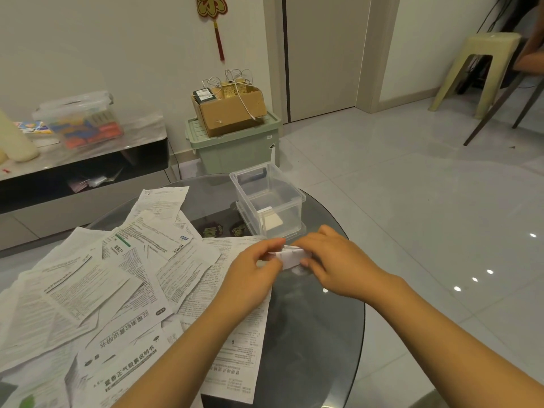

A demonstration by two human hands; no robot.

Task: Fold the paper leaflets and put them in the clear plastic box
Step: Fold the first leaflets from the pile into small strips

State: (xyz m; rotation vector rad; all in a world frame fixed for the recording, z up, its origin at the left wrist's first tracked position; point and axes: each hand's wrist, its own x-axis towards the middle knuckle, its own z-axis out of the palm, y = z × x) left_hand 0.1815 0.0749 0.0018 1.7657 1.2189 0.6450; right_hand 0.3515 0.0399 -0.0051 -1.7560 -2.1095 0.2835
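Both hands hold one small folded leaflet [290, 256] above the round glass table [312, 334], just in front of the clear plastic box [269, 201]. The left hand [253, 278] pinches its left end; the right hand [332, 260] grips its right end with curled fingers. The box stands open near the table's far edge, with what appears to be one folded leaflet piece [272, 220] on its floor. A loose pile of unfolded leaflets [117, 290] covers the left part of the table, sheets overlapping.
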